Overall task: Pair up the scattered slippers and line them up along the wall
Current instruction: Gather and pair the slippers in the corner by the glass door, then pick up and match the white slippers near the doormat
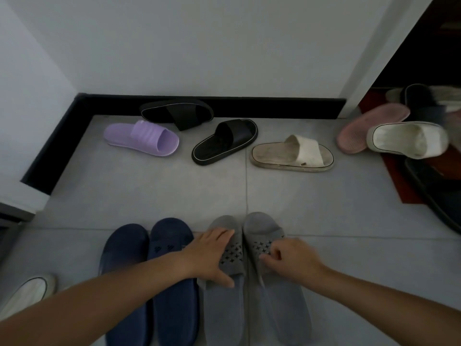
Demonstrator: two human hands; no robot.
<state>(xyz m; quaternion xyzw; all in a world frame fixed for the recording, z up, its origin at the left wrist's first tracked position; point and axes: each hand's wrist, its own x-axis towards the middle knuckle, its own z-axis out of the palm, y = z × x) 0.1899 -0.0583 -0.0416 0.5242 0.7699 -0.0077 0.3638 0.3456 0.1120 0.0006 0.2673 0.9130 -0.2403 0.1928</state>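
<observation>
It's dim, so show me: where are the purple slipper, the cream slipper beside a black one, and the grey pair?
purple slipper (147, 134): head view, ribbed strap.
cream slipper (304, 148): head view, strap.
grey pair (259, 223): head view, one slipper's toe.

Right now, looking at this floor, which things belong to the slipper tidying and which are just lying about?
Job: grey pair, navy pair, purple slipper, black slipper at the wall, second black slipper, cream slipper, white slipper by the doorway, pink slipper.
Lying about: red mat, black skirting board.

Bare floor strip open mid-room; wall edge blocked by black slippers, lilac slipper.
</observation>
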